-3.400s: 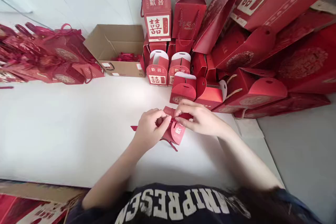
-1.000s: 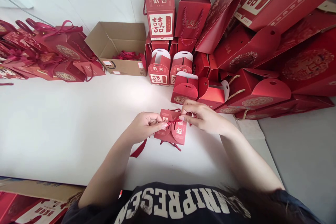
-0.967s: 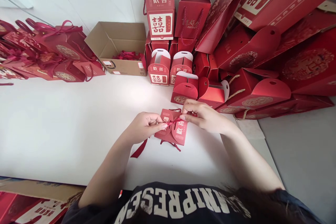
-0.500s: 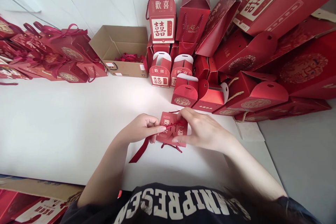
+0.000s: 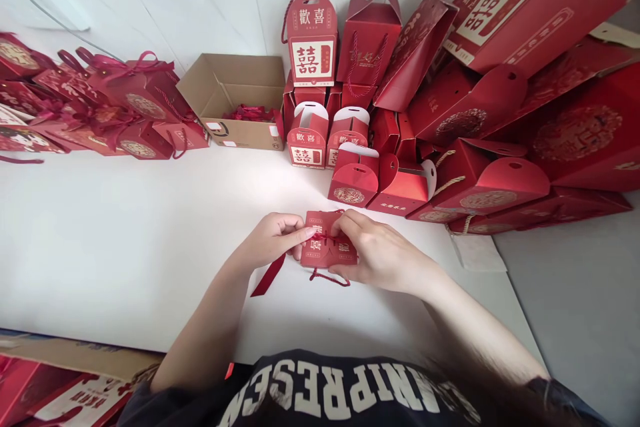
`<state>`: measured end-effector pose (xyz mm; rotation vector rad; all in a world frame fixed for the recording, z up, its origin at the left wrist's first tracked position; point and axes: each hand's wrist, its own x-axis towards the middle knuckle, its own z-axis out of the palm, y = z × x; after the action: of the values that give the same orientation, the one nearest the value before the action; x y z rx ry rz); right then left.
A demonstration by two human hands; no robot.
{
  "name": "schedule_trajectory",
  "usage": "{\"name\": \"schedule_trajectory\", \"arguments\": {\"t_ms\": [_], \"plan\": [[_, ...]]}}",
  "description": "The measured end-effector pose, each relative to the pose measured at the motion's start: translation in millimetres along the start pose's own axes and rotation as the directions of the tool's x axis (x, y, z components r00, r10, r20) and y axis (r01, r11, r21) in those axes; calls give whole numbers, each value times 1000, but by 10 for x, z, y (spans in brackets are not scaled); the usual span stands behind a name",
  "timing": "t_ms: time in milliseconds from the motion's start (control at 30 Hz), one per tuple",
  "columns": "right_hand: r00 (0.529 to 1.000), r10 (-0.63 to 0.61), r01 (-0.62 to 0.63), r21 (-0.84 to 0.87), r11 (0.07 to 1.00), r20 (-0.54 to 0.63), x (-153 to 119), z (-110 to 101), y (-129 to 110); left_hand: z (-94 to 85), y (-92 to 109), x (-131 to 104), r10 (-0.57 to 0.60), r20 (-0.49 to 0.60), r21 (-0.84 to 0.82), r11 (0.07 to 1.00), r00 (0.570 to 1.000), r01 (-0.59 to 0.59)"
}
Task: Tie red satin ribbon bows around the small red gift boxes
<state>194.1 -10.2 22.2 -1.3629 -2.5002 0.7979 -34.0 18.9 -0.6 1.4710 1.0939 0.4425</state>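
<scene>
Left hand (image 5: pixel 273 239) pinches a flat dark-red fabric ribbon (image 5: pixel 269 275) over a small red cardboard box (image 5: pixel 326 256). Right hand (image 5: pixel 381 253) holds the box's right side in a wide grip

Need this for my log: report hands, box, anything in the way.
Left hand pinches red ribbon at left edge of small red box. Right hand over box's right side. Ribbon crosses box top. Nothing seen blocking either hand.

Open cardboard box (image 5: pixel 253 135), ribboned red boxes (image 5: pixel 125 92) left of it; veined wall (image 5: pixel 200 3) behind
</scene>
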Motion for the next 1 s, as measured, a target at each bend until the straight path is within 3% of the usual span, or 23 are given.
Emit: {"name": "schedule_trajectory", "arguments": {"t_ms": [200,333,533,767,900,1000], "plan": [[998,-45,51,127,991,-53,9,-54,118,14,-9,23,-3,-4,-30,1000,1000,3],[982,67,-29,212,977,-177,41,-66,258,22,-15,33,-24,5,-87,996,1000,25],[963,131,-71,245,967,-236,98,-94,424,27,-40,40,-45,-29,-107,993,999,42],[972,225,-229,513,827,72,105,-124,419,34,-75,57,-51,-36,-106,993,998,47],[984,157,-174,566,806,78,133,-94,447,19,-53,51,-25,-18,-77,997,1000,24],[994,64,-13,474,880,-91,135,-99,440,-4,24,-17,-87,-13,-20,996,996,86]]}}
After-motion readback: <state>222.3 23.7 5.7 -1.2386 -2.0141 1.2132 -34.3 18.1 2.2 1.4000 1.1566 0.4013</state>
